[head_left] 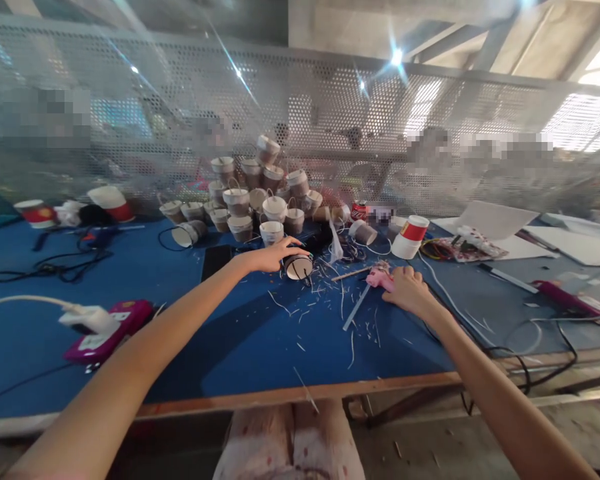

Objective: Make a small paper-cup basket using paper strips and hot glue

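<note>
At the near left of the blue worktop (290,367) lies a purple power strip (133,313); farther in, amid white scraps (301,346), the right hand (409,291) has its fingers wrapped around a pink glue gun (380,278), while the left hand (276,255) touches a small tipped cup (299,269), whether gripping I cannot tell; beyond rise stacked cups (237,202), then a perforated panel (325,110)
</note>
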A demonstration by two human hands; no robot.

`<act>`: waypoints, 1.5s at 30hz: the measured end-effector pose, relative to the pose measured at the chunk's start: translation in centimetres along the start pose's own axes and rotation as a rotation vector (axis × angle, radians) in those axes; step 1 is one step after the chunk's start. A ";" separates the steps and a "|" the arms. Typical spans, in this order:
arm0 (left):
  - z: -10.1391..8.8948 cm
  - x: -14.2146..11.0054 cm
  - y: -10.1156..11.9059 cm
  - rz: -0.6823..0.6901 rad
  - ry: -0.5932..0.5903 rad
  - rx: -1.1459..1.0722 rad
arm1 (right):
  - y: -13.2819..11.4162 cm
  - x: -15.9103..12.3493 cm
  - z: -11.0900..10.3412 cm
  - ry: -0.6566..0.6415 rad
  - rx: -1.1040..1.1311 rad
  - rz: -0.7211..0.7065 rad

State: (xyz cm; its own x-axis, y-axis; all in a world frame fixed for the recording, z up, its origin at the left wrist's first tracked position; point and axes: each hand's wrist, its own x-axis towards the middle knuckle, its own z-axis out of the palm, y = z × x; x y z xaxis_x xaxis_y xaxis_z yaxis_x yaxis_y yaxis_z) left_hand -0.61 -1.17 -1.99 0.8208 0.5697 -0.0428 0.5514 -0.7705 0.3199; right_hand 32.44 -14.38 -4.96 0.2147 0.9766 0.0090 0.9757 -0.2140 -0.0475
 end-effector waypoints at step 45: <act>6.8 2.4 -3.0 0.418 0.521 -0.202 | -8.2 2.9 4.1 -0.351 1.310 -0.311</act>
State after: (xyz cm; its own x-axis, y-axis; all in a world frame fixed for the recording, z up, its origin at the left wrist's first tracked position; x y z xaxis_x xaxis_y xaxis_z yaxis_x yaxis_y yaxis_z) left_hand 0.79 0.55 -9.52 0.7517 0.3385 0.5660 0.1247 -0.9157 0.3821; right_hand 24.86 -9.67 -8.59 -0.2141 0.9757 -0.0475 0.1869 -0.0068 -0.9824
